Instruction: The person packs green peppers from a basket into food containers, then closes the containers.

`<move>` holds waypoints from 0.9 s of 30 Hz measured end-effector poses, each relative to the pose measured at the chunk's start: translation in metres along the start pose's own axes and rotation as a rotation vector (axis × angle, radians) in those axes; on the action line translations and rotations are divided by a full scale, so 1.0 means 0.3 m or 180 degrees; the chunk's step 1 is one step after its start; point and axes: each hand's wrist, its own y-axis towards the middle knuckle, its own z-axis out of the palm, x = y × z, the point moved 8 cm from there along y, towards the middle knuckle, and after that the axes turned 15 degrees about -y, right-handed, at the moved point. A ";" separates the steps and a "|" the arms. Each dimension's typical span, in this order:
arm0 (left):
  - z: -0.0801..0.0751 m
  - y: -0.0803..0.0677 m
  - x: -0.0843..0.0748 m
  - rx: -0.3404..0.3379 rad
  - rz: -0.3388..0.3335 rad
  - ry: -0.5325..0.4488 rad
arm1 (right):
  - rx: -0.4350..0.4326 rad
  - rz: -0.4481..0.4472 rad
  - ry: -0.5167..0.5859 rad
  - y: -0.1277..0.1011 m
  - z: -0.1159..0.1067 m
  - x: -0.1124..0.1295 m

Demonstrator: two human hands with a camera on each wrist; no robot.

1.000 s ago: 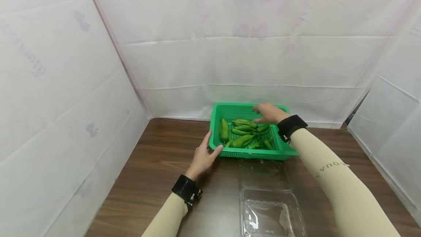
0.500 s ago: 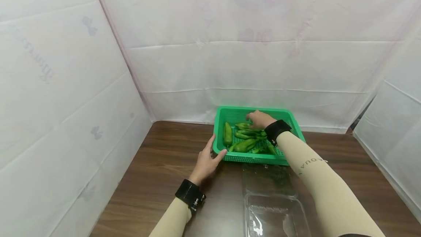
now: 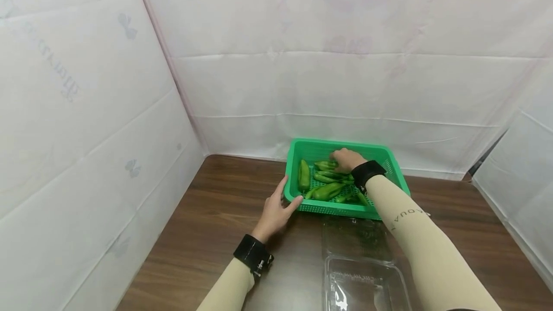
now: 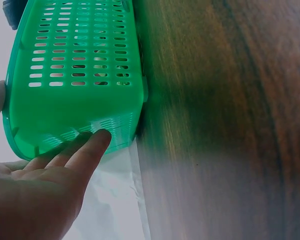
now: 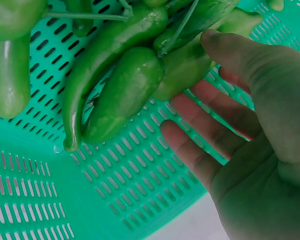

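Note:
A green plastic basket [image 3: 330, 209] with slotted walls stands on the table and holds several long green peppers [image 3: 327, 191]. My left hand [image 3: 276, 212] rests against its near left corner. In the left wrist view, the straight fingers [image 4: 92, 150] lie along the outer wall, while the thumb is at the rim. My right hand [image 3: 348, 161] reaches down among the peppers at the back of the basket. In the right wrist view, its thumb touches a pale green pepper [image 5: 182, 75]. The other fingers are extended and spread beside that pepper, their tips close to its edge.
A clear plastic clamshell box [image 3: 358, 265] lies unfolded on the brown wooden table [image 3: 207, 224], in front of the basket; the frame's bottom cuts it off. White sheeting [image 3: 242, 90] walls the table in at the back and both sides.
Over the last second my right hand has lowered into the basket, down to the peppers at the back. My left hand has stayed at the basket's corner. The head view has shifted slightly.

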 end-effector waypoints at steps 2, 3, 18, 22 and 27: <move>0.002 0.000 -0.003 -0.0007 0.0007 0.0021 | -0.0003 -0.0006 -0.0041 -0.002 0.000 -0.002; 0.004 0.000 -0.004 -0.0010 0.0007 0.0031 | -0.0002 -0.0004 -0.0049 -0.003 0.000 -0.003; 0.025 -0.008 0.001 -0.0049 -0.0006 0.0086 | 0.0034 0.0044 -0.0009 -0.020 0.028 -0.003; 0.025 -0.009 0.004 -0.0054 -0.0053 0.0088 | 0.0061 0.0060 -0.0014 -0.017 0.033 -0.003; 0.025 -0.010 0.001 -0.0042 -0.0057 0.0088 | 0.0076 0.0075 -0.0009 -0.016 0.034 -0.001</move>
